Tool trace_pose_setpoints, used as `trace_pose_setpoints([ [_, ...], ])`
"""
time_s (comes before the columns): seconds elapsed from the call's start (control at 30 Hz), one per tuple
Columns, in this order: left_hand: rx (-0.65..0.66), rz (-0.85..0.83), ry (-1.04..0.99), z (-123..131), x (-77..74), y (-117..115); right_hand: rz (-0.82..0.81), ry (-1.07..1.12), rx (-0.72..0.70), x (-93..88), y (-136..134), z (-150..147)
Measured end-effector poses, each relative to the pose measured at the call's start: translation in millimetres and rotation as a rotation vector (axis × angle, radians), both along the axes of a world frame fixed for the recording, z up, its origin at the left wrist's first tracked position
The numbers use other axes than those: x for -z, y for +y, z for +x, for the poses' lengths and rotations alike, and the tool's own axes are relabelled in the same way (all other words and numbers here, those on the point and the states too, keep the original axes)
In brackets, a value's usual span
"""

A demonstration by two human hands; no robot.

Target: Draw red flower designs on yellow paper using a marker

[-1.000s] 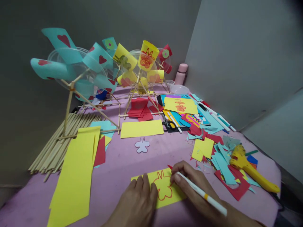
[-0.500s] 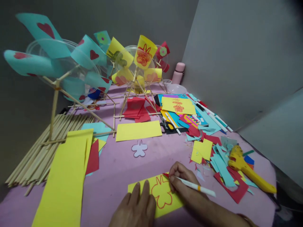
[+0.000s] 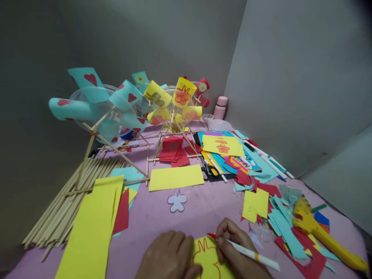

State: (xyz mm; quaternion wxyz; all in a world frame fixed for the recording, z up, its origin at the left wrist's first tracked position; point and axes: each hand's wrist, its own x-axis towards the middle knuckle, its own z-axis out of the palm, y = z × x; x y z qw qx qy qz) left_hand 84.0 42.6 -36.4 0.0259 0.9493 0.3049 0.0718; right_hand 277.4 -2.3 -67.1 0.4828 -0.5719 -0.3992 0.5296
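Note:
My right hand [image 3: 232,244] holds a white felt-tip marker [image 3: 252,255] with a red tip at the upper part of a yellow paper [image 3: 212,260]. A red butterfly outline with two antennae is drawn on that paper, and its lower part runs out of view. My left hand [image 3: 170,254] is closed at the paper's left edge, thumb on the sheet and fingers bent and together. Beyond the hands lies a pale purple butterfly cutout [image 3: 176,201]. A blank yellow strip [image 3: 176,177] is farther back.
Long yellow sheets [image 3: 90,232] and a pile of wooden sticks [image 3: 64,205] lie left. Stick-framed wheels with blue [image 3: 100,108] and yellow paper [image 3: 183,93] stand behind. Right are paper scraps [image 3: 286,224] and a yellow glue gun [image 3: 322,232]; black-handled scissors [image 3: 210,170] lie mid-table.
The view has tilted up, so the table things sit lower. My left hand has gone from fingers laid flat on the paper to closed at its left edge. The marker stays in my right hand.

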Motion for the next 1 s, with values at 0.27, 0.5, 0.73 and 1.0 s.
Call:
trace_pose_setpoints([
  [0.27,-0.264,0.238,-0.047,-1.9,-2.9,44.3,0.043,0.033,0.066,-6.8,0.4,7.0],
  [0.5,-0.290,0.157,0.030,8.9,-9.1,52.6,0.113,0.051,0.181,-26.7,1.3,14.2],
  [0.73,-0.329,0.170,0.013,13.8,-5.5,62.6,0.158,-0.007,0.147,-28.5,-1.6,17.0],
  [1.0,-0.298,0.194,-0.007,14.6,-2.8,61.3,0.170,-0.035,0.112,-22.5,-5.6,13.3],
])
